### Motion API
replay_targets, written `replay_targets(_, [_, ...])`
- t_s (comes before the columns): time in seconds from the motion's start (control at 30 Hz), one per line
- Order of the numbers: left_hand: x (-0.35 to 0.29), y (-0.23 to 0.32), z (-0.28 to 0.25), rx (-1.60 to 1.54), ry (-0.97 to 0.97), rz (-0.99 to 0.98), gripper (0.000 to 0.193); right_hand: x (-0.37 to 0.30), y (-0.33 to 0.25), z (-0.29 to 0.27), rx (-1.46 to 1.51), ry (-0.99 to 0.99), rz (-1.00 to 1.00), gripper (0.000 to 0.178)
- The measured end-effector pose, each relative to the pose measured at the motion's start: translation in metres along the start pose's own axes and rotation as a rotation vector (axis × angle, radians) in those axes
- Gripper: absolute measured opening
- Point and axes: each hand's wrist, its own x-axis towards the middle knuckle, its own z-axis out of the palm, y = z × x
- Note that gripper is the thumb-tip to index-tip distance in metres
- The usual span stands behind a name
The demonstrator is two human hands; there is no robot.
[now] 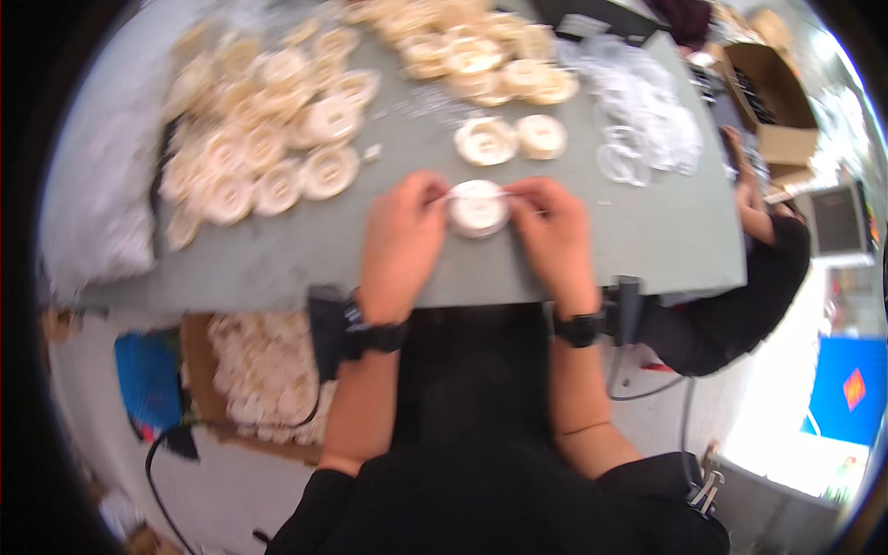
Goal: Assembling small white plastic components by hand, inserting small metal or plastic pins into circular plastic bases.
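Note:
A round cream plastic part [478, 209] with a recessed middle is between my hands, near the front edge of the table. My left hand [407, 227] is closed in a pinch at its upper left rim. On the opposite rim, my right hand [552, 222] pinches in the same way. Blur hides whether a thin clear ring is also in the fingers. Just beyond sit two similar round parts, a wider one [486, 141] and a smaller one [541, 137].
Heaps of cream round parts cover the table's left [268, 139] and far middle [472, 51]. Clear rings [647, 111] are piled at the right. A carton of pale parts [264, 370] stands below on the left. Another person [758, 268] is at the right edge.

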Motion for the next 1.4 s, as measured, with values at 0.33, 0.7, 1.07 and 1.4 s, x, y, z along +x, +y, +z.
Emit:
replay_targets(0.33, [0.016, 0.008, -0.012, -0.020, -0.132, -0.229, 0.014, 0.008, -0.015, 0.009, -0.055, -0.005, 0.043, 0.013])
replay_targets(0.7, [0.019, -0.008, -0.012, 0.190, -0.065, -0.182, 0.015, 0.007, -0.016, 0.021, 0.028, 0.077, 0.037, 0.011])
replay_targets(1.07, [0.016, 0.020, -0.008, 0.284, -0.101, -0.183, 0.013, 0.012, -0.006, 0.016, 0.047, 0.067, 0.141, 0.011])
replay_targets(1.4, [-0.006, 0.017, -0.004, 0.354, -0.037, -0.084, 0.025, 0.008, -0.011, 0.017, 0.123, 0.006, 0.177, 0.007])
